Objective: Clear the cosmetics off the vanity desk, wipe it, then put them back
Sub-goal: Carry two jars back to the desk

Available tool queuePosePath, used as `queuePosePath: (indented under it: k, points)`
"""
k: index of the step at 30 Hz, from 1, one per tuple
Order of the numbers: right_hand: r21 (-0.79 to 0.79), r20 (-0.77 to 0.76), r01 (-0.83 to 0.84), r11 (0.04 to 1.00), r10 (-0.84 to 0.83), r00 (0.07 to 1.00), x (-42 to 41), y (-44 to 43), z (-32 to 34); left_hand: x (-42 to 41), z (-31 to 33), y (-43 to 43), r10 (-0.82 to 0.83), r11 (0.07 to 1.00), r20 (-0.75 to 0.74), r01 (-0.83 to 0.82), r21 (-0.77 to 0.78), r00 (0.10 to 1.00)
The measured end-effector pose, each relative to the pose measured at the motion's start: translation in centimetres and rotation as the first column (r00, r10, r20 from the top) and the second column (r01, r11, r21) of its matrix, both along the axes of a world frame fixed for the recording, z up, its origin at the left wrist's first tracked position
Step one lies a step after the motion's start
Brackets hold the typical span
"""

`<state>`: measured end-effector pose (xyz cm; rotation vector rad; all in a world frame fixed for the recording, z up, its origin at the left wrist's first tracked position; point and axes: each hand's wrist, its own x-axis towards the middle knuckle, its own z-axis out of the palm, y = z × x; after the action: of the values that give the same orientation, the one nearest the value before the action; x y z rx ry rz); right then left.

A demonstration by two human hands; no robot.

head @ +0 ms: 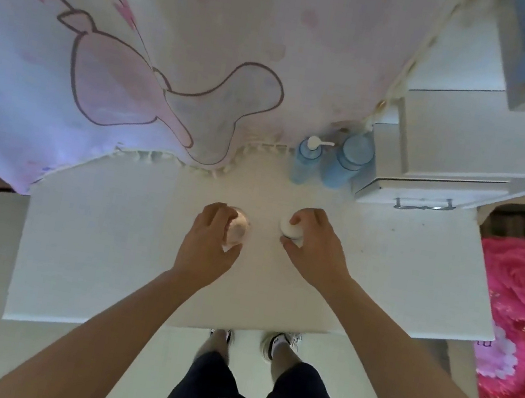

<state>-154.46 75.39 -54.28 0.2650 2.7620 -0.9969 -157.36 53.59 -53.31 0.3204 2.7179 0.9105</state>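
White tabletop (105,259) seen from directly above, filling the middle of the view, with pale floor below its front edge. A large cloth (175,45), white and pink with cartoon outlines and pink bows, hangs over the back of the tabletop, and its fringed hem lies on the surface. To the right, beyond the tabletop's side edge, is a bright pink fabric with a rose pattern (520,311). A white drawer unit (469,157) stands on the back right corner of the tabletop, with a metal handle (423,205) on its front.

Two bare forearms reach in from the bottom. The left hand (208,245) curls its fingers over a round pinkish jar (240,226) near the centre of the tabletop, gripping it from above. The right hand (319,246), a little apart from the left, grips a round white jar (291,228) between curled fingers and thumb. Whether either jar rests on the surface or is lifted cannot be told.

Behind the hands, just beside the drawer unit, stand two blue bottles side by side: a pump bottle (305,164) with a white dispenser, and a wider capped bottle (346,164) to its right. Below the tabletop's edge are the person's dark shorts and white shoes (279,340).
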Motion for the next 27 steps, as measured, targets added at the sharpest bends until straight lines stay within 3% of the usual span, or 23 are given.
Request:
queuePosePath:
  k: [4,7,13,16,19,27]
  points:
    - [-0.011,-0.026,-0.023,1.0,0.023,0.999,-1.2,-1.8,-1.3,-2.0,-1.6,-0.6,0.014,1.0,0.024,-0.014,-0.017,1.0]
    - [0.108,-0.029,-0.134,0.985,0.138,0.99,-0.5,-2.4,-1.7,-2.5,-2.1,-1.1,-0.024,0.997,0.052,0.027,-0.069,0.998]
    - [0.338,-0.01,-0.302,0.891,0.324,0.946,2.7,-2.1,-2.2,-0.1,-2.0,-2.6,-0.253,0.912,-0.14,0.188,-0.364,0.957]
    - [0.353,0.028,-0.316,0.881,0.328,0.944,2.4,-2.6,-2.4,0.8,-2.0,-3.2,-0.379,0.811,-0.043,0.309,-0.498,0.925]
    - [0.367,0.058,-0.295,0.882,0.295,0.954,0.0,-3.9,-2.1,-0.7,-2.2,-3.2,-0.401,0.752,0.038,0.353,-0.557,0.915]
    - [0.41,0.24,-0.315,0.856,0.232,0.943,-6.6,-5.7,-0.7,-6.7,-2.0,-0.7,-0.296,0.763,0.12,0.31,-0.567,0.948]
